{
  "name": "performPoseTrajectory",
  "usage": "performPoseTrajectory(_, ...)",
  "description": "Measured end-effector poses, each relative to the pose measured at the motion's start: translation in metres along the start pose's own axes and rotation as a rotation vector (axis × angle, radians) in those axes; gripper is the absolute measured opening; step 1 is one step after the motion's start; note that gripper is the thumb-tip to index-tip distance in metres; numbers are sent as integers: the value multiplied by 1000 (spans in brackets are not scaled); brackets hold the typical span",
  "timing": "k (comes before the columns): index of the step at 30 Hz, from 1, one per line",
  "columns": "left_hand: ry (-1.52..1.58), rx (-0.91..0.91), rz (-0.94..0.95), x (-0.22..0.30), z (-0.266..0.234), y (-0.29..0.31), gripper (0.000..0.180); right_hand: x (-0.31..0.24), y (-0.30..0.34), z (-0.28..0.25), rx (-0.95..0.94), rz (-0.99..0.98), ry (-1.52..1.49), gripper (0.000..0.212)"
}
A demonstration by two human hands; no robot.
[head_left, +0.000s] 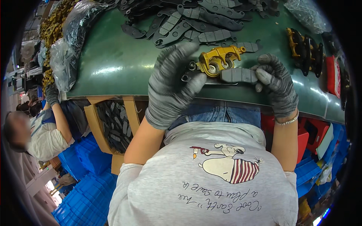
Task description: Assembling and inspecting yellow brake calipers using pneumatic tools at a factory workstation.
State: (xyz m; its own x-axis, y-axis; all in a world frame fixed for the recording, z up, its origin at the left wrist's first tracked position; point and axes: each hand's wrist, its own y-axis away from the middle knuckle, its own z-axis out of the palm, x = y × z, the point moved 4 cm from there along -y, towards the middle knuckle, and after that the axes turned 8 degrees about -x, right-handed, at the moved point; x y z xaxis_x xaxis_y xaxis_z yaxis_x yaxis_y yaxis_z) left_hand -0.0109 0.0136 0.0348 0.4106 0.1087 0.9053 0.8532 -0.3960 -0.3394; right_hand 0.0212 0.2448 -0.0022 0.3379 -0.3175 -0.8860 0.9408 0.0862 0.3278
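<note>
Grey shirt (205,179) nearest (dark script (221,206) printed), right fingers (264,76) pinch a brake pad (238,76), left fingers (196,83) spread beside gold caliper (210,57)

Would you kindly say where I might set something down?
The table is bare between the left plastic bag and left hand, and between the pad heap and black-gold parts. Crowded: under the heap, around the gold bracket.

Grey gloves (167,86), printed grey shirt (203,188), blue jeans (239,113)
</note>
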Motion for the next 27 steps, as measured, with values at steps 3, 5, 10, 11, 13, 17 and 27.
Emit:
performPoseTrajectory(3,211,17,-153,-14,6,3,54,3,-13,-6,-11,-29,35,31)
performPoseTrajectory(5,175,-102,-159,-20,10,2,61,0,-20,2,-20,9,71,31)
performPoseTrajectory(10,12,-113,-218,-23,10,-2,59,-1,-30,15,-52,86,117,32)
performPoseTrajectory(11,34,-126,-250,-23,10,-3,58,-1,-31,16,-62,87,103,33)
performPoseTrajectory(13,78,-151,-312,-24,10,-5,55,-1,-31,14,-91,74,88,33)
performPoseTrajectory(17,26,-154,-264,-26,10,-6,52,0,-31,12,-147,74,68,34)
performPoseTrajectory(27,-34,-167,-264,-25,11,-8,50,-1,-30,15,-134,235,123,38)
